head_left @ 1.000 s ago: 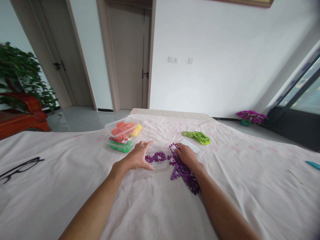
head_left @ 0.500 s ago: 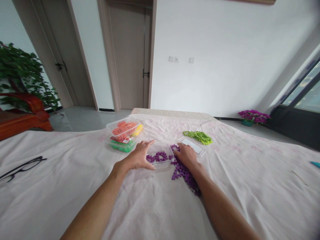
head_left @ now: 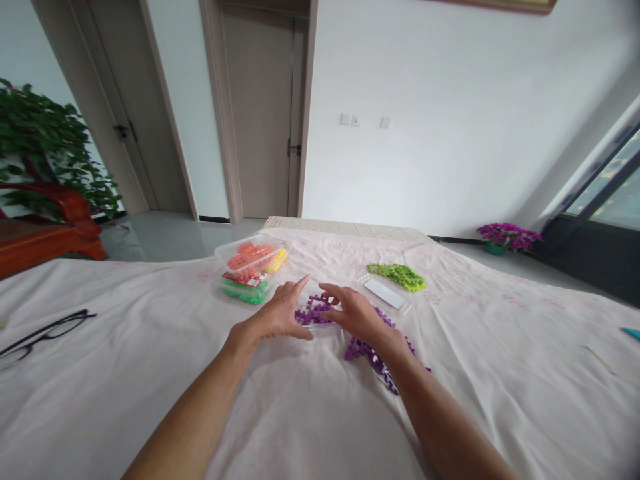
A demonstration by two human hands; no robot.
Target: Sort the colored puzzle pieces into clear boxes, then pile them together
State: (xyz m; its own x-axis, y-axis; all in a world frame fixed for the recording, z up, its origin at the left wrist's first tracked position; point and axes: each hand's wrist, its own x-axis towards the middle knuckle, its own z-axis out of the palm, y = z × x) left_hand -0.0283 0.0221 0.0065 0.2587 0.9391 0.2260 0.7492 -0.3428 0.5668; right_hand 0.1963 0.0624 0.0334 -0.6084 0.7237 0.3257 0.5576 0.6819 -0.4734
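A clear plastic container [head_left: 323, 327] with purple interlocking plastic pieces [head_left: 313, 310] in it stands in front of me. My left hand [head_left: 280, 313] spans its left end, thumb along the near side and fingers at the far side, steadying it. Over the right part of the container, my right hand [head_left: 350, 310] has its fingers curled around a purple piece [head_left: 323, 303]; the fingers partly cover it. More purple pieces [head_left: 357, 348] lie in a loose heap on the cloth beneath my right wrist. A clear lid with a white label [head_left: 384, 293] lies just beyond that hand.
Stacked clear boxes of orange [head_left: 250, 259], green [head_left: 246, 292] and yellow pieces [head_left: 277, 260] stand at the back left. Light green pieces [head_left: 399, 275] lie behind the lid. Black-framed glasses [head_left: 50, 333] rest at the left on the wrinkled tablecloth [head_left: 150, 320].
My right hand has moved left from the purple heap to above the container, bringing a purple piece. The heap has spread a little. My left hand has stayed at the container.
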